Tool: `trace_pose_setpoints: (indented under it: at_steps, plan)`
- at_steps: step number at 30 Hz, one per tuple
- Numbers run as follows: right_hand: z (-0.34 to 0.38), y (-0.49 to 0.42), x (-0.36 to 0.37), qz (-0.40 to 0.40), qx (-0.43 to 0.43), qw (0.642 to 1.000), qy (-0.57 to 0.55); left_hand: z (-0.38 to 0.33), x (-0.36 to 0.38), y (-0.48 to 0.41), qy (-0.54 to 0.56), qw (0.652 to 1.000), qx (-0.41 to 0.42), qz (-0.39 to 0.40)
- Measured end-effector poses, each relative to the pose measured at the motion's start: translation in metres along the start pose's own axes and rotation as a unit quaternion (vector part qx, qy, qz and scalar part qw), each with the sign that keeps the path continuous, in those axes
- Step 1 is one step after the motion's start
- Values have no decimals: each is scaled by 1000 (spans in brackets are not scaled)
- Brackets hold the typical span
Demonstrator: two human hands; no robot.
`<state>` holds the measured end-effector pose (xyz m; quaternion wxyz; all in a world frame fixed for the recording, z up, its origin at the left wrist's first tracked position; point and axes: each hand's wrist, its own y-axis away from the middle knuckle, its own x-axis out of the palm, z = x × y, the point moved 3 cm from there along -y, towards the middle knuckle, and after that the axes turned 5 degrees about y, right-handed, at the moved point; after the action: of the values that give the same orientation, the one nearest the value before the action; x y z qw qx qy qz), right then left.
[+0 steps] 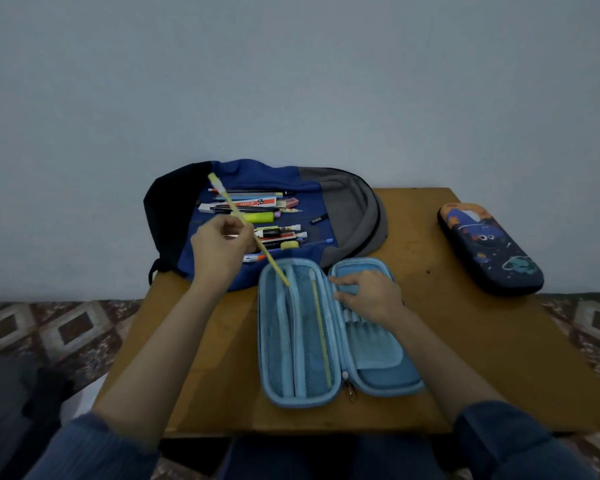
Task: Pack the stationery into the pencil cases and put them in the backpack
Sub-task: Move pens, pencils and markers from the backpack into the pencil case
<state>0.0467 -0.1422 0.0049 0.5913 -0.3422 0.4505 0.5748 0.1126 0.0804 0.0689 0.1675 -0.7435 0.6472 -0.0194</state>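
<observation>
Open blue case (329,334) on worktop (465,341): right hand (368,294) lies flat on it, gripping nothing. Left hand (220,249) pinches a yellow pencil (246,228), tip in the case. Backpack (347,206) label unreadable.

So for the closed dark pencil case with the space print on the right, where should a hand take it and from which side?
Across the narrow middle of the dark pencil case, coming from above with the right hand, which is nearer. It lies flat and closed on the table, a long rounded shell with nothing touching it, so thumb and fingers can probably span its two long sides; the ends look too rounded to pinch.
</observation>
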Motion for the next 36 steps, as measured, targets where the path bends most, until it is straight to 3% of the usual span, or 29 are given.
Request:
trace_pose_setpoints:
  at_steps: [3,8,17,25,29,33,36]
  plan:
    - [0,2,0,-8,5,1000,-6,7,-12,26,-50,999,9,-16]
    - [1,1,0,-4,13,1000,3,26,-20,52,-48,997,-55,-37]
    - [0,4,3,-12,13,1000,0,32,2,76,5,983,-162,84]
    - [-1,1,6,-19,9,1000,-2,38,13,89,-111,960,-205,157]
    - [-2,1,7,-17,10,1000,-5,32,20,97,-193,950,-144,199]
    - [-2,-1,8,-28,9,999,16,32,28,110,-282,914,-119,265]
    - [-2,2,12,-11,-18,998,60,34,33,114,-286,916,-108,262]
